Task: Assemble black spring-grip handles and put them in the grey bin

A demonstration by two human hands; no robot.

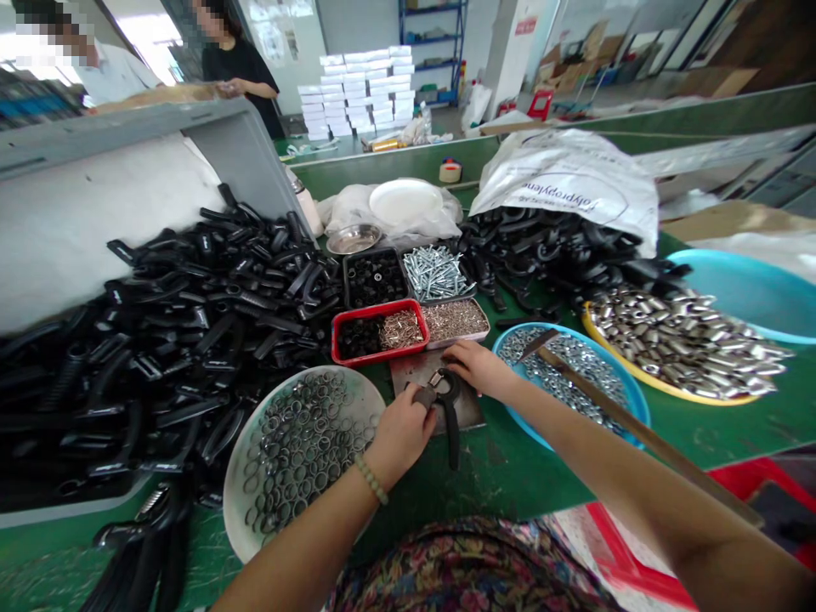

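My left hand is closed around a black plastic hook-shaped part with a small metal piece at its top. That part stands over a grey steel plate. My right hand lies at the upper end of the part, and I cannot tell whether it grips it. Left of my left hand, a pale round bowl holds many small metal rings. Right of my right hand, a blue bowl holds hex nuts, with a long wooden stick lying across its rim.
A big heap of black plastic parts fills the left. A red tray and metal trays of screws stand ahead. A yellow-rimmed tray of metal sleeves is at right. Two people stand beyond the green table.
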